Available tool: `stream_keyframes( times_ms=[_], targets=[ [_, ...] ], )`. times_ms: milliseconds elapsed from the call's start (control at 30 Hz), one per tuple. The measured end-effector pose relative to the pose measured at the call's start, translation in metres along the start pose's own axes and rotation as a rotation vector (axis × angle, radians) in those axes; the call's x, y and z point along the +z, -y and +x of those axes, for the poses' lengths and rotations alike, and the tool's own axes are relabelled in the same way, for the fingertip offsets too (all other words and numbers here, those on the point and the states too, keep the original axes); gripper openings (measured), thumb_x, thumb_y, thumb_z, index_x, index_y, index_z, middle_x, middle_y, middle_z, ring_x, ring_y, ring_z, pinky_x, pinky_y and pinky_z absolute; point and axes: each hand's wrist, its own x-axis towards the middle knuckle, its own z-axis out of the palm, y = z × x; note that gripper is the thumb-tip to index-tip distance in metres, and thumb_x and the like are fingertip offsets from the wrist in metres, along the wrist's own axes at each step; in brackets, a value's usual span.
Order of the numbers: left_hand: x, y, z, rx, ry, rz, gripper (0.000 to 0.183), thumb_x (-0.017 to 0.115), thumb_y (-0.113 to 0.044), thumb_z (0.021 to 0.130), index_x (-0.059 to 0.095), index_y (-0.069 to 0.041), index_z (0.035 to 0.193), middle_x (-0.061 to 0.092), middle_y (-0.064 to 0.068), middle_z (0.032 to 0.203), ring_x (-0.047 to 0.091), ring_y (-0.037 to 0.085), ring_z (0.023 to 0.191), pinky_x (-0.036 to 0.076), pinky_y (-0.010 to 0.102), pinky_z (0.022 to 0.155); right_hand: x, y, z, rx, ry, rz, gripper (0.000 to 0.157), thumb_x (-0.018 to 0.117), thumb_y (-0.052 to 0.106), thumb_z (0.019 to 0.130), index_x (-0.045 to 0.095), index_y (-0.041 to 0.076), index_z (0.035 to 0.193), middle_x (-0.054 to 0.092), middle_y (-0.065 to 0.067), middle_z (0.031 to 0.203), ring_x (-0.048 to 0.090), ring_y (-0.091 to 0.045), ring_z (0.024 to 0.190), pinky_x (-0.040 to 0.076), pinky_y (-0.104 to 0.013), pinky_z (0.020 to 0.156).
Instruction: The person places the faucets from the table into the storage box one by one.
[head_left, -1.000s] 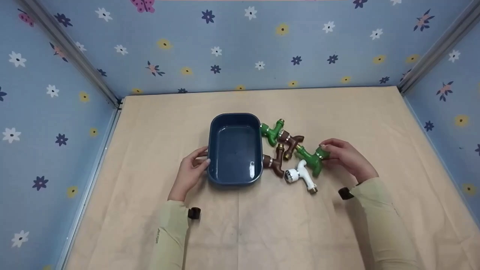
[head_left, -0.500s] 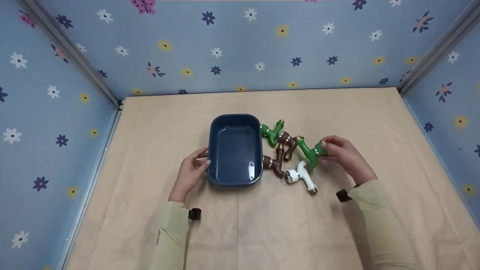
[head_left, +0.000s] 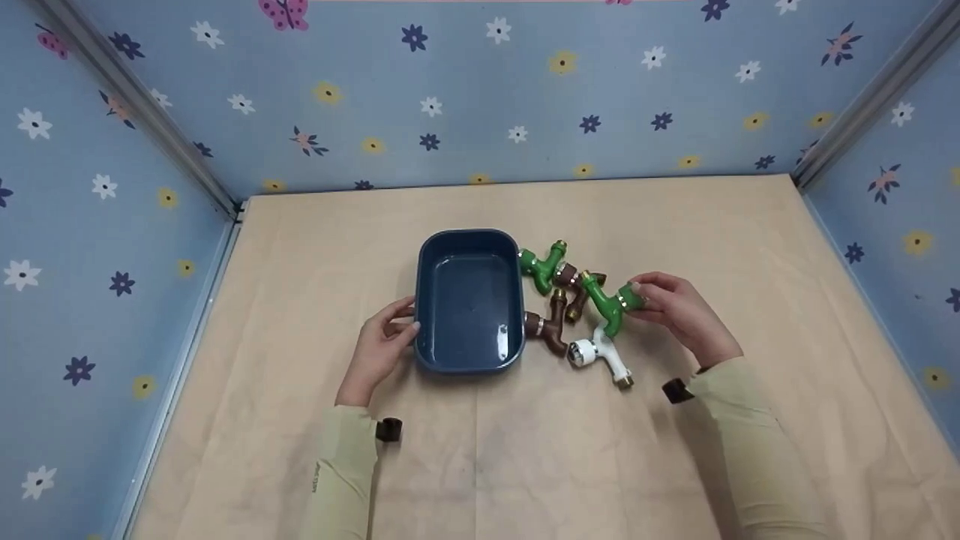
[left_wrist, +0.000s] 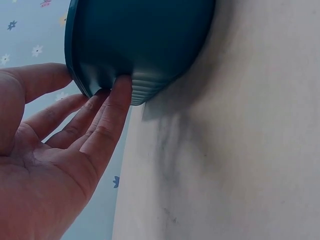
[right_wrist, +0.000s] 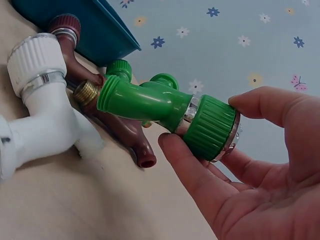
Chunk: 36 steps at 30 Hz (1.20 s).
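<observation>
In the head view, my left hand (head_left: 381, 343) holds the near-left side of a dark blue plastic bin (head_left: 427, 300), thumb at the rim and fingers against the outer wall (left_wrist: 120, 85). My right hand (head_left: 686, 313) pinches a green tap (head_left: 609, 306) by its ribbed knob (right_wrist: 212, 127). That tap is raised over the others, its threaded brass end pointing away to the left. Below it lie a white tap (head_left: 609, 356) and a brown tap (head_left: 568, 276), partly covered. A second brown tap (head_left: 555, 326) and another green tap (head_left: 544, 268) lie against the bin's right side.
The bin stands on a beige cloth-covered table (head_left: 300, 262); its inside holds nothing visible. Flowered blue panels (head_left: 480, 90) enclose the back and both sides, joined by grey metal posts (head_left: 877, 97). Each wrist carries a small black camera (head_left: 388, 430).
My right hand has lifted the green tap and carried it left, above the white and brown taps. The left hand and the bin have stayed in place.
</observation>
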Motion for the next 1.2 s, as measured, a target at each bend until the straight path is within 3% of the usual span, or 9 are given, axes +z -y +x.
stream_keyframes(
  times_ms=[633, 900, 1200],
  targets=[
    [-0.001, 0.001, -0.001, 0.011, 0.003, -0.011, 0.045, 0.061, -0.003, 0.093, 0.051, -0.005, 0.137, 0.057, 0.017, 0.121, 0.062, 0.029, 0.098, 0.053, 0.029, 0.078, 0.032, 0.004, 0.007, -0.009, 0.039, 0.095, 0.038, 0.058, 0.017, 0.096, 0.046, -0.008, 0.122, 0.055, -0.017, 0.112, 0.067, -0.024, 0.090, 0.050, -0.042, 0.088],
    [-0.001, 0.001, -0.003, -0.020, 0.009, 0.001, 0.045, 0.060, -0.005, 0.094, 0.049, -0.008, 0.138, 0.055, 0.015, 0.124, 0.061, 0.027, 0.102, 0.054, 0.032, 0.076, 0.051, 0.007, 0.008, -0.043, 0.066, 0.182, 0.043, 0.056, 0.012, 0.097, 0.042, -0.014, 0.128, 0.053, -0.019, 0.123, 0.067, -0.021, 0.087, 0.050, -0.042, 0.088],
    [-0.001, 0.002, 0.000, -0.003, 0.010, -0.011, 0.045, 0.060, -0.004, 0.094, 0.049, -0.006, 0.138, 0.055, 0.017, 0.124, 0.062, 0.028, 0.100, 0.053, 0.030, 0.077, 0.069, 0.015, 0.013, -0.035, 0.039, 0.194, 0.034, 0.063, 0.018, 0.094, 0.052, -0.005, 0.117, 0.058, -0.012, 0.106, 0.067, -0.021, 0.082, 0.052, -0.040, 0.084]
  ],
)
